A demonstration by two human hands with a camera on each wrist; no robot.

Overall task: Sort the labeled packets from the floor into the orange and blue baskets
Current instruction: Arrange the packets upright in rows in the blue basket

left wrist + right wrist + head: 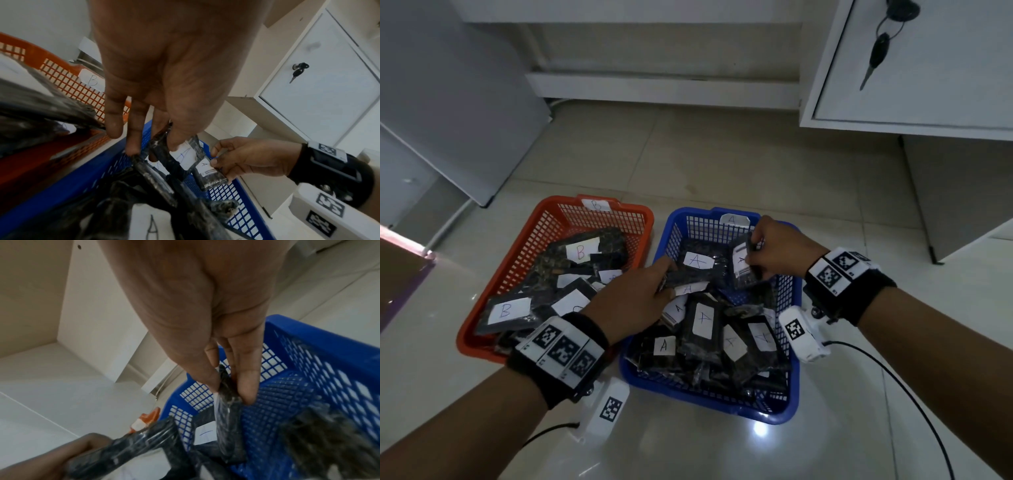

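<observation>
Two mesh baskets stand side by side on the tile floor. The orange basket (551,219), tagged B, holds several black packets labelled B. The blue basket (678,222), tagged A, holds several labelled A. My left hand (647,291) reaches over the blue basket and pinches a black packet with an A label (697,263) between thumb and fingers (174,142). My right hand (767,250) holds a smaller A-labelled packet (743,267) upright by its top edge above the basket's far right corner. In the right wrist view that packet (228,418) hangs from thumb and fingertips (248,386).
A white cabinet (928,85) with a key (876,51) in its lock stands at the back right. A white panel (448,102) leans at the left. A brown and purple object (400,267) lies at the left edge. Cables run from both wrist cameras across the floor.
</observation>
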